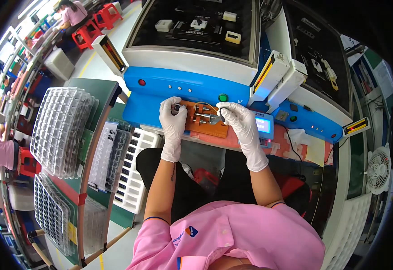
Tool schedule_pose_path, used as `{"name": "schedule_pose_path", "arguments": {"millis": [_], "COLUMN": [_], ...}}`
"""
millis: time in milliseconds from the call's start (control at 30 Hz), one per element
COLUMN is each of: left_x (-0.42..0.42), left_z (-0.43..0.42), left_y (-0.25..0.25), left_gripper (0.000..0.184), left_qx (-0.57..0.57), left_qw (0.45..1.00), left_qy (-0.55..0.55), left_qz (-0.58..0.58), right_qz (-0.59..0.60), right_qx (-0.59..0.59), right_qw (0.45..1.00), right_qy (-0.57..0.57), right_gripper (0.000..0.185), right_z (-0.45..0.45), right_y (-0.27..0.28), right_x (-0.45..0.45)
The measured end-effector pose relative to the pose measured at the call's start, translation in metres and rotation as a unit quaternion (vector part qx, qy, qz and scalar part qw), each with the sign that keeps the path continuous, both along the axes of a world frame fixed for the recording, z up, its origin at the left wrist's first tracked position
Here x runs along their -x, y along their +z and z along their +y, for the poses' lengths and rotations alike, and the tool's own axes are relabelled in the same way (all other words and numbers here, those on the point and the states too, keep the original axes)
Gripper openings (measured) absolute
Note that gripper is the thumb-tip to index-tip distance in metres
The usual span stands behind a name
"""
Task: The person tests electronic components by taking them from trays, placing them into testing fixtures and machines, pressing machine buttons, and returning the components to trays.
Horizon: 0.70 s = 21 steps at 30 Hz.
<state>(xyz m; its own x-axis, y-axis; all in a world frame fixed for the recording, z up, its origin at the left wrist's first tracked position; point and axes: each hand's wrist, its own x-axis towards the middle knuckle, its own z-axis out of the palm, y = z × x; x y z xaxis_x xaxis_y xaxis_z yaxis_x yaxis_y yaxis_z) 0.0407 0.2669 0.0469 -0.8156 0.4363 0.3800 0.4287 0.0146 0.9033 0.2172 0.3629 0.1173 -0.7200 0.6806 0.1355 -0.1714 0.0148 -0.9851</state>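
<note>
An orange-brown fixture block [214,130] with metal pins or cylinders and a yellow wire lies at the front edge of the blue machine. My left hand [173,123], in a white glove, is at the block's left end, its fingers closed around a small dark round part [176,108]. At the block's right end, my gloved right hand [239,121] pinches a small black piece [223,115] between thumb and fingers. The exact kind of both parts is too small to make out.
The blue machine panel [156,81] carries a green button [223,97] and a red one. A small display box [264,127] stands right of my right hand. Stacked clear trays [61,130] and a white tray [135,173] are on the left. A fan [379,168] is far right.
</note>
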Motion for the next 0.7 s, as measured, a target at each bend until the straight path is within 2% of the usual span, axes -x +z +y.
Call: {"name": "schedule_pose_path", "arguments": {"millis": [67, 200, 367, 467, 500, 600, 700], "left_x": [0.0, -0.001, 0.005, 0.009, 0.007, 0.0, 0.029], "left_z": [0.0, -0.001, -0.002, -0.004, -0.006, -0.013, -0.022], "left_y": [0.0, -0.002, -0.013, -0.021, -0.014, 0.007, 0.002], "left_gripper": [0.036, 0.048, 0.053, 0.053, 0.053, 0.052, 0.053], "left_qx": [-0.022, -0.08, -0.072, -0.064, -0.064, -0.039, -0.043], "left_qw": [0.998, 0.995, 0.993, 0.994, 0.994, 0.997, 0.999], "left_qy": [-0.01, -0.008, -0.031, -0.042, -0.041, -0.046, -0.02], "left_qz": [-0.049, -0.058, -0.093, -0.073, -0.073, -0.056, -0.009], "right_qz": [-0.008, -0.039, -0.046, -0.122, -0.122, -0.068, -0.044], "right_qx": [0.0, -0.017, -0.06, -0.172, -0.172, -0.071, -0.155], "right_qw": [1.0, 0.999, 0.996, 0.975, 0.975, 0.989, 0.984], "right_qy": [0.0, 0.03, 0.054, 0.067, 0.068, 0.111, 0.078], "right_gripper": [0.026, 0.025, 0.025, 0.025, 0.025, 0.025, 0.024], "right_z": [-0.001, -0.006, -0.01, -0.012, -0.01, 0.004, 0.026], "right_y": [0.001, 0.004, -0.013, -0.009, -0.007, 0.013, 0.047], "right_x": [0.004, 0.015, 0.038, 0.042, 0.042, 0.043, 0.067]}}
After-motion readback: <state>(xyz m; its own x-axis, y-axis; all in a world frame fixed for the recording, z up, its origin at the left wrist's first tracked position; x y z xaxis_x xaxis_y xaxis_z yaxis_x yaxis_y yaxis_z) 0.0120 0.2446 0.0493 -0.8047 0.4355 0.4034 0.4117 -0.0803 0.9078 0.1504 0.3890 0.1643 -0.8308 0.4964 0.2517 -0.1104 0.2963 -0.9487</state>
